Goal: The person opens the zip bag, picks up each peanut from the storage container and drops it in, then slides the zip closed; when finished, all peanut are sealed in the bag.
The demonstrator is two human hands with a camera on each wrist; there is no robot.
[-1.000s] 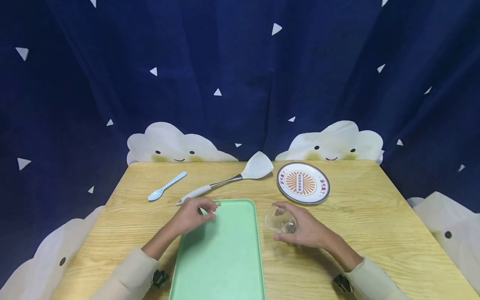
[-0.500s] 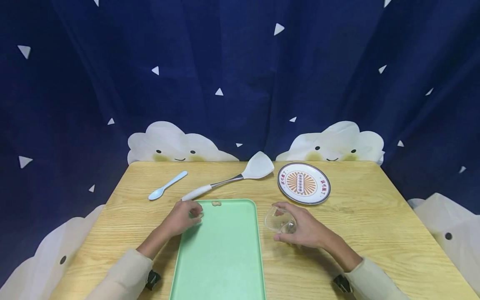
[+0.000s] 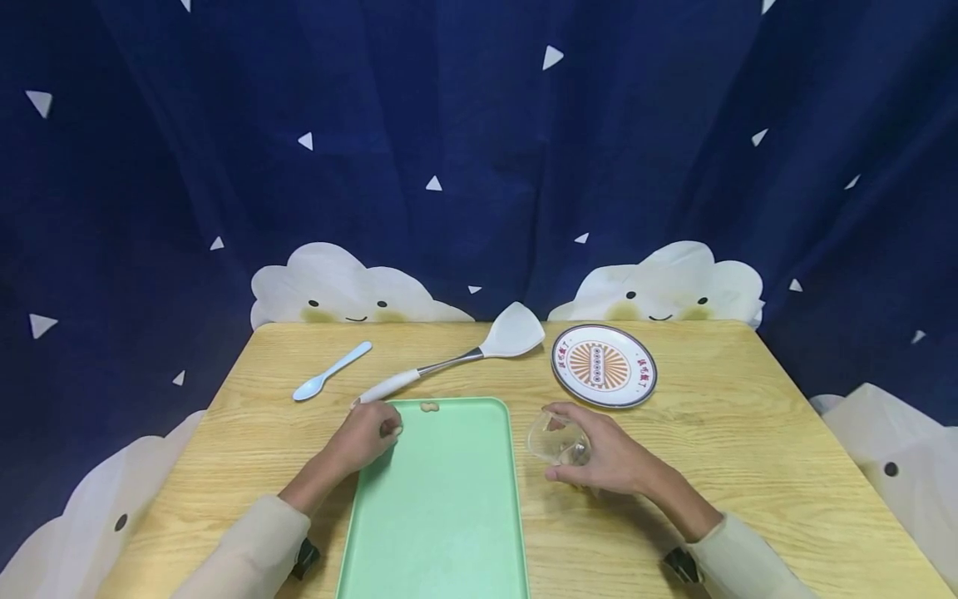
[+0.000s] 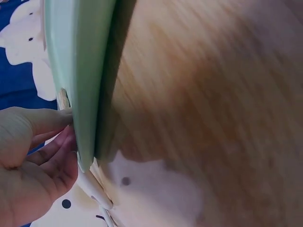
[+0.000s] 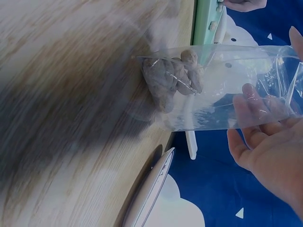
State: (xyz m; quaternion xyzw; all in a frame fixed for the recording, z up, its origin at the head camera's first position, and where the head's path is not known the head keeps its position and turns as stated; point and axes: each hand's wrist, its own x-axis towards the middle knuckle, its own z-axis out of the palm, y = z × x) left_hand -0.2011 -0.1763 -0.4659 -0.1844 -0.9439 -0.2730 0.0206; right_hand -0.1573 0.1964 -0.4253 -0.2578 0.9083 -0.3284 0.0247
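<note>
My left hand [image 3: 364, 437] is at the far left corner of the light green tray [image 3: 441, 499]. Its thumb and fingers pinch a small pale peanut [image 5: 220, 7] just inside the rim; in the left wrist view the fingertips are partly hidden by the tray's side. Another peanut [image 3: 430, 407] lies along the tray's far edge. To the right of the tray, my right hand [image 3: 599, 449] grips a clear plastic bag [image 5: 218, 109], its mouth held wide and facing the tray. Several unshelled peanuts [image 5: 177, 78] are gathered at the bottom of the bag.
Behind the tray lies a white spatula [image 3: 515, 331], its handle reaching the left hand. A light blue spoon [image 3: 333, 372] is at the back left, and a printed white plate [image 3: 604, 366] at the back right. A dark blue curtain [image 3: 479, 125] hangs beyond the wooden table.
My left hand has left one peanut on the tray's far edge and shifted left and slightly nearer, to the corner. My right hand and the bag have hardly moved.
</note>
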